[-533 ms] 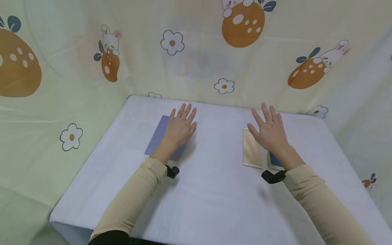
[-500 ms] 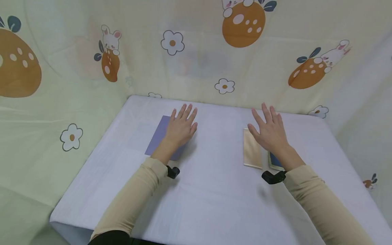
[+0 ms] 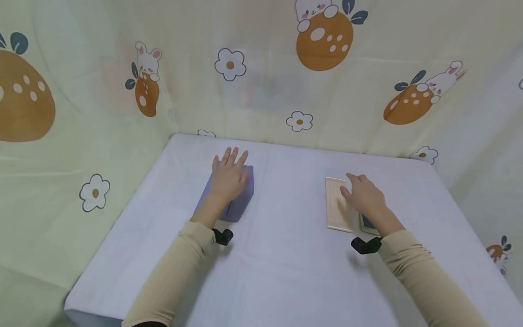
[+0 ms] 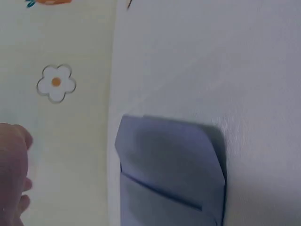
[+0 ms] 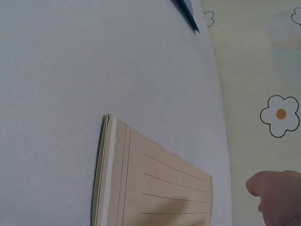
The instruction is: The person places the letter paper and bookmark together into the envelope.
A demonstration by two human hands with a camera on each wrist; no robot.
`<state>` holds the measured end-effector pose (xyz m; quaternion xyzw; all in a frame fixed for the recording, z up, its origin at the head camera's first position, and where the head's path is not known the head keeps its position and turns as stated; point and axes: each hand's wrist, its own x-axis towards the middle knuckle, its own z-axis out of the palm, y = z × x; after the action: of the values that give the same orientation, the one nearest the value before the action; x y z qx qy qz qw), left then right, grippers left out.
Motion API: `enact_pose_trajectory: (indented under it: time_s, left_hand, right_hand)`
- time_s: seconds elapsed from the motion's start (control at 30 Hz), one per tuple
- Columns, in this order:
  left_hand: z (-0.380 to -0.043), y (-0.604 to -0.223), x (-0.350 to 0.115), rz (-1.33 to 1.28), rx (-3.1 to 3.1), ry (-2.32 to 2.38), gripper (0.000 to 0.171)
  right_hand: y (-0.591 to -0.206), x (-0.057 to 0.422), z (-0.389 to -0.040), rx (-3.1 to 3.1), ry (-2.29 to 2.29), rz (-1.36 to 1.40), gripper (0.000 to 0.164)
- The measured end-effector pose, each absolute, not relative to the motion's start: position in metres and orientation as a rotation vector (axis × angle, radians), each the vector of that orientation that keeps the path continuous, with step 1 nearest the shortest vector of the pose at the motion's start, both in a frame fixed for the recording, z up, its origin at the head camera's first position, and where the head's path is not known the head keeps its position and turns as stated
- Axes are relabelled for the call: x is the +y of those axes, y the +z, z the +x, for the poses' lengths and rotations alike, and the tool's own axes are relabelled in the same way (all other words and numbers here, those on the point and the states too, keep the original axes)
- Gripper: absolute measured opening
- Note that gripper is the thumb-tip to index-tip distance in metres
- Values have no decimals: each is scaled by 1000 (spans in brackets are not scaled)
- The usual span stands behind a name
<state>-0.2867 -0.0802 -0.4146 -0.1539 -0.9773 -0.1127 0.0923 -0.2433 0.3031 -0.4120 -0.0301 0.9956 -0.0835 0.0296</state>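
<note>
My left hand [image 3: 227, 181] hovers over a purple envelope [image 3: 244, 197], its fingers straight and slightly spread, hiding much of it. In the left wrist view the envelope [image 4: 169, 146] shows a folded flap with cut corners, and part of the hand is at the left edge. My right hand [image 3: 367, 196] is beside a tan paper envelope or pad [image 3: 337, 206], fingers loosely bent, holding nothing. Printed lines run across the tan paper [image 5: 174, 188] in the right wrist view, and a shadow falls on it. Under the right wrist, a dark blue item [image 3: 368, 224] with a pale border is mostly covered.
A white cloth covers the table [image 3: 282, 263]. Behind and at the sides hangs a cream curtain [image 3: 261, 91] printed with flowers and rabbits, meeting the table's far edge. Each wrist bears a small black camera [image 3: 366, 245].
My left hand has moved left, further over the purple envelope. My right hand has drawn nearer, and its spread fingers have bent. The head view has tilted up slightly.
</note>
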Motion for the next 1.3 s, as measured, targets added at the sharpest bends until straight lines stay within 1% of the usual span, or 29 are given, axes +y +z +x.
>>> enact_pose_trajectory:
  time_s: [0.2,0.33,0.43,0.5,0.73,0.87,1.3]
  left_hand:
    - [-277,-424,-117,-331,-3035,-451,54]
    - [-273,-437,-130,-297,-3139,-452,56]
    - [-272,-446,-132,-314,-3168,-435,58]
    - [-271,-450,-131,-322,-3169,-448,58]
    - [-268,-457,-133,-295,-3171,-495,58]
    - [-266,-463,-138,-263,-3170,-486,59]
    - [-265,-473,-138,-253,-3154,-481,69]
  right_hand:
    - [-414,310,-244,2952,-276,-40,66]
    - [-412,312,-246,2904,-281,22,71]
    - [-412,315,-246,2867,-236,55,75]
    - [-413,316,-246,2858,-202,54,74]
    - [-428,308,-246,2888,-224,-30,55]
    - [-437,300,-247,2904,-194,-48,54]
    - [-442,294,-250,2886,-145,93,66]
